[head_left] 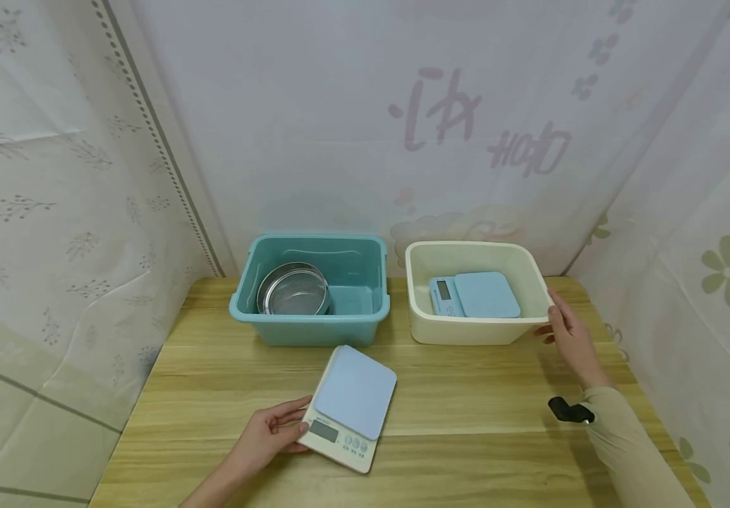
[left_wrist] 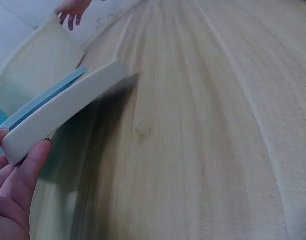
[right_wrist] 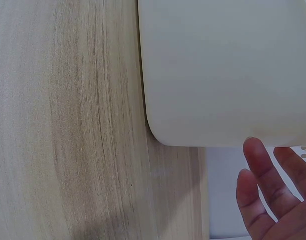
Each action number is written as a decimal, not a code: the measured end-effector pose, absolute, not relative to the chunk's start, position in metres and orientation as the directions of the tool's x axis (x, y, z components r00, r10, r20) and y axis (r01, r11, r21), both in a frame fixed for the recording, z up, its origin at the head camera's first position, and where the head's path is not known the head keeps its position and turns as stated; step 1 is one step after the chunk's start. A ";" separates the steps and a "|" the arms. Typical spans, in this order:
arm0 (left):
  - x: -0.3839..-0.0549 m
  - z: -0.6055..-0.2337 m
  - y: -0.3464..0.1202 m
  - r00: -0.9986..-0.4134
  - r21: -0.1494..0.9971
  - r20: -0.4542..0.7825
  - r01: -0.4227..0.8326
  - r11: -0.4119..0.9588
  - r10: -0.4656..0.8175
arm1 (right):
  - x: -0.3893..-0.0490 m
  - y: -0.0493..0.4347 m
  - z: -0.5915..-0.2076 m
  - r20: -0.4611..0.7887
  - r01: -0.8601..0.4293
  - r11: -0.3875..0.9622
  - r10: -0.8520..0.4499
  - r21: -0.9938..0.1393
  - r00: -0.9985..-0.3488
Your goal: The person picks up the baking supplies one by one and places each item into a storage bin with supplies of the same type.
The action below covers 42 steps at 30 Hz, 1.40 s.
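Note:
My left hand (head_left: 267,435) pinches a cream kitchen scale (head_left: 333,449) by its left edge, near the small grey display. A pale blue weighing plate (head_left: 357,391) tops this scale, which is turned at an angle in front of the bins. In the left wrist view the scale (left_wrist: 68,111) tilts over the table and casts a shadow beneath. At the right end of a cream bin (head_left: 466,330) is my right hand (head_left: 570,339), its fingers at the rim. Loosely extended fingers (right_wrist: 265,167) show beside the bin's outer wall (right_wrist: 227,75) in the right wrist view.
Inside the cream bin lies a blue kitchen scale (head_left: 485,295) with a dark display. A teal bin (head_left: 314,330) stands to its left, holding round metal mesh sieves (head_left: 295,293). Both bins stand at the back of the wooden table (head_left: 453,437), before a printed curtain (head_left: 314,127).

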<state>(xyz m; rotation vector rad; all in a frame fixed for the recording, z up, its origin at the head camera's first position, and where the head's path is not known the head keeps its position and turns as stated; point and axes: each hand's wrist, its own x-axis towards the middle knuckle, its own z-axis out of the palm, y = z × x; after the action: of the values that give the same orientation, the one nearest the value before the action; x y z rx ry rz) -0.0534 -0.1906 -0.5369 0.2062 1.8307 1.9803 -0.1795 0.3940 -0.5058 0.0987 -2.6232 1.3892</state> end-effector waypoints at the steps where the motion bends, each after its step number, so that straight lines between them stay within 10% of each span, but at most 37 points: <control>1: -0.054 -0.535 -0.189 -0.893 0.976 -0.187 -0.216 -0.027 0.409 | -0.179 0.394 -0.506 0.183 -0.138 0.564 0.022 -0.814 -0.983; 42: -0.130 -0.423 -0.121 -0.800 0.999 -0.030 -0.017 0.028 0.599 | -0.178 0.394 -0.507 0.192 -0.154 0.563 0.008 -0.812 -0.981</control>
<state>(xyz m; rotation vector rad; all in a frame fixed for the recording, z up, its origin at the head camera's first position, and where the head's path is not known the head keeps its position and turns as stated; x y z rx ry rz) -0.1299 -0.1210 -0.4226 0.5903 1.8639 1.8231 -0.1776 0.3944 -0.5068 0.1234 -2.6199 1.3867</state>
